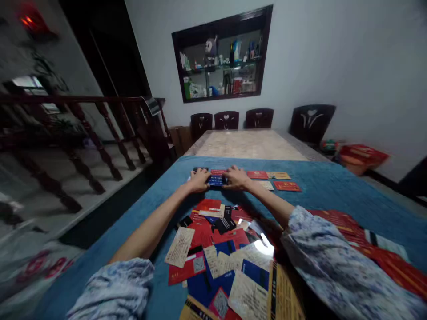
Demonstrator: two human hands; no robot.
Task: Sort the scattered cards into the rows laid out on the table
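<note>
Both my arms reach forward over a blue cloth [327, 186] on the table. My left hand [199, 179] and my right hand [236, 177] rest with curled fingers on either end of a blue card [216, 180]. A red card [218, 171] and a dark card [200, 169] lie just beyond it. To the right of my right hand lie a red card [256, 174], a yellow card [278, 175], a pale card [267, 185] and another red card [287, 186]. A heap of red, blue and pale cards [227, 253] lies near me between my forearms.
Bare marble tabletop [248, 144] extends past the cloth, with dark chairs [227, 120] along the far end and right side. A wooden railing [100, 133] stands left. A wall cabinet [222, 55] holds bottles. Red packets [383, 253] lie at the right edge.
</note>
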